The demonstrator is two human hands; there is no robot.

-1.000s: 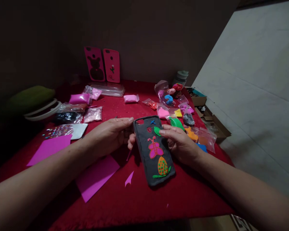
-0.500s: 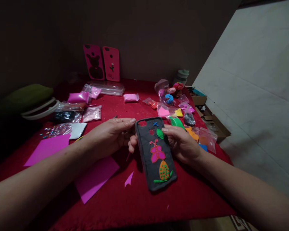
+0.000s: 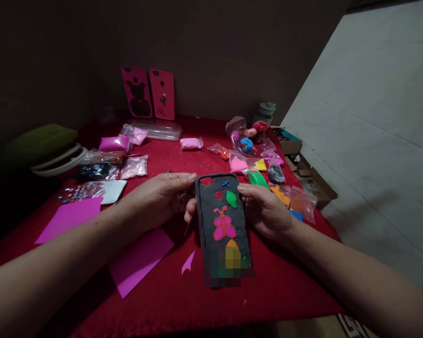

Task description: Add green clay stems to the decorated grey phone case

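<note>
A dark grey phone case [image 3: 207,216] tilts above the red cloth between my two hands. It bears a pink butterfly [image 3: 224,226], a green leaf [image 3: 231,199], a small blue cross and an orange shape; its lower end is blurred out by blocks. My left hand [image 3: 174,195] pinches the upper left edge, with the thumb on top. On the opposite side, my right hand [image 3: 266,206] grips the right edge, its thumb along the rim. Some fingers of both hands are hidden. Pink sheets [image 3: 143,260] lie beneath my left forearm, and a pink scrap [image 3: 188,263] lies left of the case.
Two decorated pink phone cases [image 3: 162,94] lean on the back wall. Bags of coloured clay [image 3: 238,163] spread along the right side, with cardboard boxes [image 3: 319,185] beyond the table edge. At left are more clay packets [image 3: 114,142], a beads bag [image 3: 82,190] and a green-topped container [image 3: 44,141].
The case has turned slightly in my hands, its lower end swinging left and the whole case a little more upright. Both hands keep hold of it in nearly the same place.
</note>
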